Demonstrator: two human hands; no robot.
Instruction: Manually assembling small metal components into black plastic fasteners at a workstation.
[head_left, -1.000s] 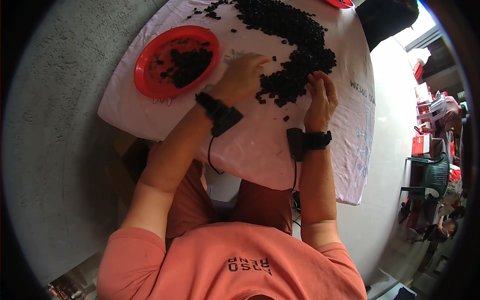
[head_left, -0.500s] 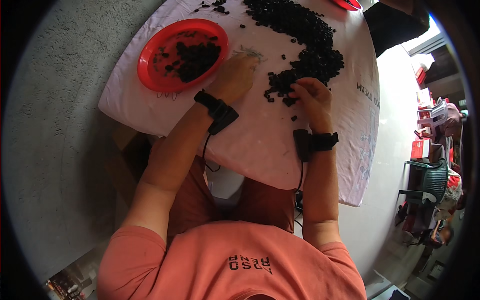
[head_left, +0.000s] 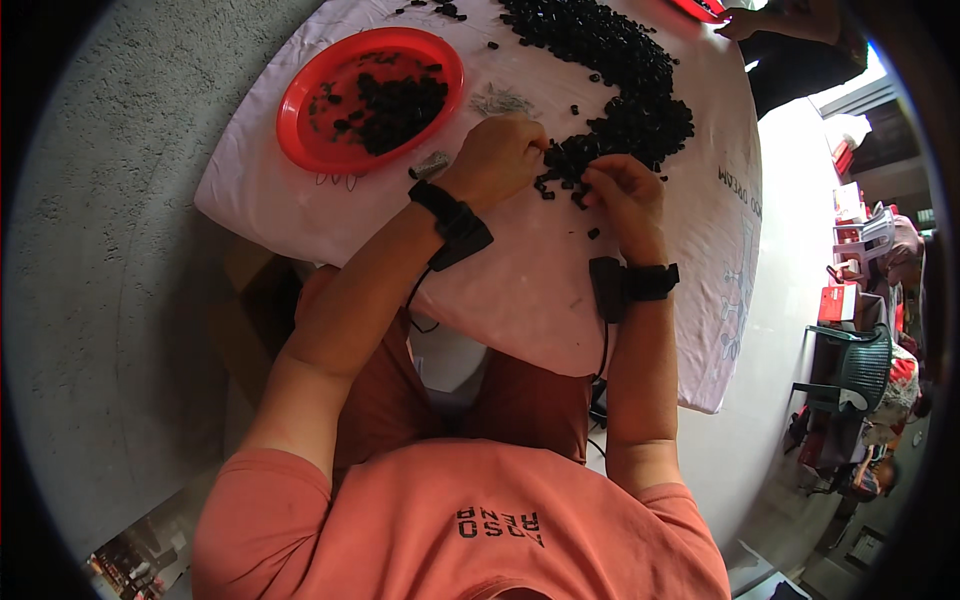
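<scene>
My left hand (head_left: 500, 158) is at the near edge of a long pile of small black plastic pieces (head_left: 640, 120), its fingertips drawn together. Anything between them is too small to make out. Facing it, my right hand (head_left: 632, 195) has thumb and forefinger pinched at the same edge, close to a few loose black pieces; what they hold is hidden. Just beyond my left hand lies a small heap of thin, greyish slivers (head_left: 500, 100). A short grey cylinder (head_left: 430, 165) rests by my left wrist. Left of it, a round red tray (head_left: 290, 130) holds more black pieces and some thin bits.
A pale pink cloth (head_left: 500, 270) covers the table. Part of another red tray (head_left: 697, 10) shows at the far edge, with another person's hand (head_left: 740, 22) beside it. A grey wall stands at left; chairs (head_left: 860, 365) and boxes are at right.
My left hand has moved right, from the slivers to the black pieces near my right hand. The grey cylinder has come into sight. At the far right, another person's hand has appeared.
</scene>
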